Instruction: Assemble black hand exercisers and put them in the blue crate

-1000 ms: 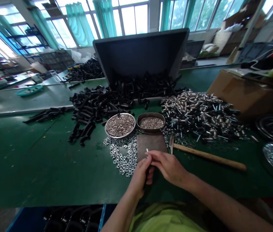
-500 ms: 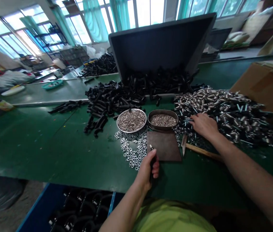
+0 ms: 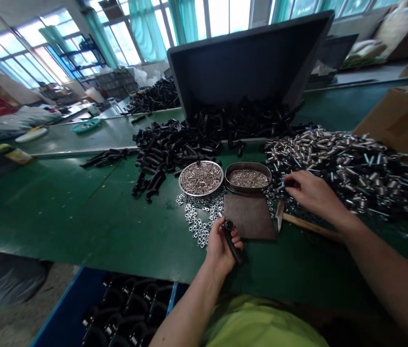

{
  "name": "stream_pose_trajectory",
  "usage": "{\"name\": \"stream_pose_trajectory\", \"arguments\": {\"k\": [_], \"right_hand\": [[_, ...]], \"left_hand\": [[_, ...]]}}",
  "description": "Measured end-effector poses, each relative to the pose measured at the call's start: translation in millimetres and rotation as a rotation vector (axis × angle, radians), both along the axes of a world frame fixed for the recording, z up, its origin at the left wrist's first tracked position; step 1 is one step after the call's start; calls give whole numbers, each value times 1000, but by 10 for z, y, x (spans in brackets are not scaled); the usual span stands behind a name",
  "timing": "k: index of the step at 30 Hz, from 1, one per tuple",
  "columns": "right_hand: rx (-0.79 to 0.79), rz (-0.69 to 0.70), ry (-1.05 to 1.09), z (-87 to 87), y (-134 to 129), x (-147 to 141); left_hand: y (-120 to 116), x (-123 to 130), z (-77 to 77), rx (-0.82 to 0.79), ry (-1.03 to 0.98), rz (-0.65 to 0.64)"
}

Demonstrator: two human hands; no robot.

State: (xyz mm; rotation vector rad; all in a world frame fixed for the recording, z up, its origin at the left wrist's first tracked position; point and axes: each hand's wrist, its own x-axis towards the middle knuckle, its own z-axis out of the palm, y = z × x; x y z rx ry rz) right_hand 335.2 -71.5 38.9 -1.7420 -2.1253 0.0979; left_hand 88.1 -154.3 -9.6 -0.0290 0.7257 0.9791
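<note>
My left hand (image 3: 222, 243) is wrapped round a black curved handle-like part (image 3: 233, 245), its round socket end facing up, over the front edge of a dark square plate (image 3: 250, 217). At the left edge of the big metal parts pile (image 3: 334, 164), my right hand (image 3: 308, 190) is closed in a pinch on a small dark piece with a shiny metal pin (image 3: 282, 186). Loose nuts (image 3: 198, 224) lie left of the plate. Behind it stand a round dish (image 3: 201, 178) of small pins or rivets and an oval tin (image 3: 248, 177) of tiny metal pieces.
A hammer (image 3: 308, 225) lies right of the plate. Black parts (image 3: 169, 149) are heaped before a large tipped grey bin (image 3: 247, 67). A cardboard box (image 3: 399, 120) stands at the right. Below the table edge, a blue crate (image 3: 62, 308) holds black parts.
My left hand has turned the black part so its socket end shows. The right hand has drawn slightly back from the pile with a small piece. The view has shifted a little.
</note>
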Motion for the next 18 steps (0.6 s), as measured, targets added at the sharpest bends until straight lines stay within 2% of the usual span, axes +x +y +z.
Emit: {"name": "stream_pose_trajectory", "arguments": {"k": [4, 6, 9, 12, 14, 16, 18], "right_hand": [[-13, 293, 505, 147, -516, -508], [12, 420, 553, 140, -701, -721], [78, 530, 474, 56, -837, -933], [145, 543, 411, -30, -867, -1057], [128, 512, 396, -55, -864, -1116], [-2, 459, 454, -56, -854, -1161], [-256, 376, 584, -52, -841, -1189]], "left_hand": [[3, 20, 26, 46, -66, 95], [-11, 40, 42, 79, -64, 126], [-45, 72, 67, 129, -55, 162], [-78, 93, 79, 184, -8, 204], [-97, 100, 80, 220, 64, 260], [-114, 100, 85, 272, 154, 318], [-131, 96, 98, 315, 229, 342]]}}
